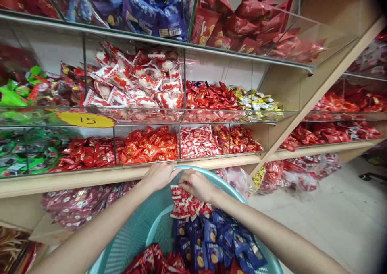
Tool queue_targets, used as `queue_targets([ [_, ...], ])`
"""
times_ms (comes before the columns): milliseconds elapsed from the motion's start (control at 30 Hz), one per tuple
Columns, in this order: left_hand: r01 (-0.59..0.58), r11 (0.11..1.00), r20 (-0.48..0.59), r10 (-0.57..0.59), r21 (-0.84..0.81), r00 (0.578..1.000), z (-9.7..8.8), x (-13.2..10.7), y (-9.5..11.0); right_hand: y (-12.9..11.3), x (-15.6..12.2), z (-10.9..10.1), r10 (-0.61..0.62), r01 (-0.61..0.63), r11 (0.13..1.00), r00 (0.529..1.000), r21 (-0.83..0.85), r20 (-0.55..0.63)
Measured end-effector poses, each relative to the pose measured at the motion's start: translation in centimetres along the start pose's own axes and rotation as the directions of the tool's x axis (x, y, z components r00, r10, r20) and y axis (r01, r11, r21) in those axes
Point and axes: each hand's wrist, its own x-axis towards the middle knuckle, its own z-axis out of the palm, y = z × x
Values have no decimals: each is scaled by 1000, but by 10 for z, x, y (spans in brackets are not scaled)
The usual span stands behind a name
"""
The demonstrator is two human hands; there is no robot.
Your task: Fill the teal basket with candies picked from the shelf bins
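Observation:
A teal plastic basket (142,229) sits below me against the wooden shelf edge, holding red-and-white candy packets (184,205), blue packets (217,241) and red packets (157,262). My left hand (159,175) grips the basket's far rim, fingers curled over it. Beside it, my right hand (196,184) rests on the pile of red-and-white packets with its fingers closed on some of them. Just above both hands is a glass bin of matching red-and-white candies (199,142).
Glass-fronted shelf bins hold red candies (148,147), green packets (18,153), white-red sweets (136,80) and yellow ones (260,102). A yellow price tag marked 15 (85,119) hangs on the glass. Bagged stock (75,203) lies under the shelf. Tiled floor (332,217) opens to the right.

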Motion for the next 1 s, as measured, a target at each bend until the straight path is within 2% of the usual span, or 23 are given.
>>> queue_targets([
  [333, 15, 1000, 5, -15, -14, 1000, -3, -1, 2, -3, -1, 8, 93, -93, 995, 996, -24, 13],
  [633, -7, 1000, -18, 7, 19, 1000, -2, -1, 1, -11, -4, 2, 166, -160, 968, 986, -192, 14],
  [733, -16, 1000, -25, 16, 25, 1000, -2, -1, 1, -11, -3, -8, 152, -153, 974, 988, -169, -20],
  [867, -12, 1000, -30, 12, 27, 999, -3, -1, 1, -2, 5, -34, 142, -160, 973, 983, -163, -116],
  [1000, 0, 1000, -11, 1, 15, 1000, -4, -1, 1, 24, 20, -65, 220, -270, 934, 950, -233, -221],
])
